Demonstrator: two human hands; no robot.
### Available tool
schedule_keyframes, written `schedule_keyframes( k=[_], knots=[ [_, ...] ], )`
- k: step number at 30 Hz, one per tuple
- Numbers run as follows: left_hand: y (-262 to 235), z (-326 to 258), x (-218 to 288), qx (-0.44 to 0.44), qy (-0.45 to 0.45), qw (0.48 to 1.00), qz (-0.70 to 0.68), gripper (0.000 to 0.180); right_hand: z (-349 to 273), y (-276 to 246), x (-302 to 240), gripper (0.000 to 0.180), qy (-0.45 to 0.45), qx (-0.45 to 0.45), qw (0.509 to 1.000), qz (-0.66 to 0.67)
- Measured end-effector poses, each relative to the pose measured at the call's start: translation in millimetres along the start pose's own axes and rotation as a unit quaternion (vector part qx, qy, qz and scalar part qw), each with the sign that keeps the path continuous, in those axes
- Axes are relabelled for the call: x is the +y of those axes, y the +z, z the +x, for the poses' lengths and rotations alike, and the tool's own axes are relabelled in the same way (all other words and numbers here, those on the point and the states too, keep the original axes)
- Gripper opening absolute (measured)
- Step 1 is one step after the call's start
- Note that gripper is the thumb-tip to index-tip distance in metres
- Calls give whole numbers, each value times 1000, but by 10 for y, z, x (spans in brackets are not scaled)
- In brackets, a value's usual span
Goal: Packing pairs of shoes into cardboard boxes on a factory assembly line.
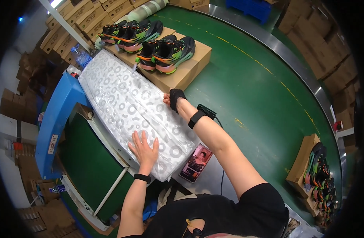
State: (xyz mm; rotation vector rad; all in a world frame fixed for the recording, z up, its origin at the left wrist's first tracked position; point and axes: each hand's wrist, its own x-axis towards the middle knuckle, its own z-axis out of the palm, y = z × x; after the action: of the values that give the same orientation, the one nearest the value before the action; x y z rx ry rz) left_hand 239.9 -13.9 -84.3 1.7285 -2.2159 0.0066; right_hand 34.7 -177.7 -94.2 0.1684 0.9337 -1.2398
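While the left hand (pixel 144 149) lies open, palm down with fingers spread, on the near part of a white, ring-patterned cover (pixel 124 99) sheathed in clear plastic, the right hand (pixel 174 100) reaches to that cover's right edge, beside the corner of a cardboard box (pixel 186 80). The right fingers are curled, and a black wrap hides much of that hand, so I cannot tell whether they grip anything. The flat left palm probably steadies the person's lean, or smooths the loose, creased film. The cover stretches lengthwise along the green belt (pixel 245 91), and its plastic presumably spares the surface from dirt and rubbing. A pair of black, orange and green sneakers (pixel 174 55) stands upright on the box, with more sneakers (pixel 140 36) lined up behind; being raised there likely saves them from scuffs and leaves them within easy reach of the right hand. Just past the cover's near end, a phone (pixel 196 163) sits with its lit screen up, perhaps so it can be glanced at without occupying either hand.
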Motion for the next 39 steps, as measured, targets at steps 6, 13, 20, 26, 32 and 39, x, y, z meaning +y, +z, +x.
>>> schedule_keyframes(
  k=[6,13,20,26,32,39],
  knots=[
    [101,19,62,-4,22,1000,5,58,-497,-290,-219,37,-68,-31,987,-142],
    [245,48,-55,-2,-2,997,77,55,-1961,-1802,-331,28,-333,36,861,-382],
    [225,89,-11,-22,-6,997,79,54,-3924,-3778,-688,17,-556,462,423,-546],
    [247,165,-63,-45,-16,994,98,58,-5469,-4857,-993,20,-373,705,168,-580],
    [-333,285,401,-39,40,998,-8,56,-5861,-5548,-1693,52,-93,577,465,-665],
    [-241,-339,810,-100,139,942,-288,46,-5728,-5266,-1424,43,-174,683,426,-567]
  ],
)
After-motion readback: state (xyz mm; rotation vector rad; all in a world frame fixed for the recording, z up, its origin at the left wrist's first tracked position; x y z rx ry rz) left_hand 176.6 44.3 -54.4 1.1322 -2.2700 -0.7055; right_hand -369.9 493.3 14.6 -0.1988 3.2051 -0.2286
